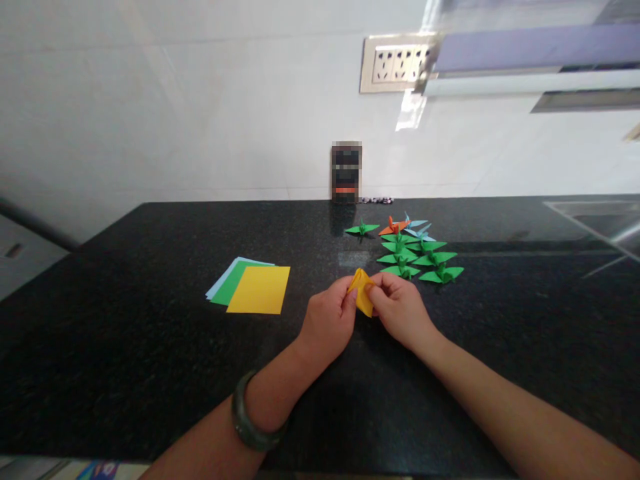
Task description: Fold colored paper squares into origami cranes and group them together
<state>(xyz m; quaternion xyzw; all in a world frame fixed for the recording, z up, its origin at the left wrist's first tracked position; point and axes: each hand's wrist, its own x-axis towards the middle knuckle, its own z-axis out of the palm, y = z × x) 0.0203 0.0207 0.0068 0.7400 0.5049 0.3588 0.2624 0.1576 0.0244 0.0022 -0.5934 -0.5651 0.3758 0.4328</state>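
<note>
A small piece of folded yellow paper is held upright between both hands, just above the black countertop. My left hand pinches its left edge, the thumb lying along the near face. On the opposite edge my right hand grips it between thumb and fingers. Just beyond the right hand stand several folded green paper cranes in rows. An orange crane and light blue cranes sit behind them. One more green crane stands apart to the left.
Flat paper squares lie left of my hands: a yellow sheet over a green sheet and light blue paper. A blurred phone-like object leans on the tiled wall, a beaded strap beside it. A socket panel is above.
</note>
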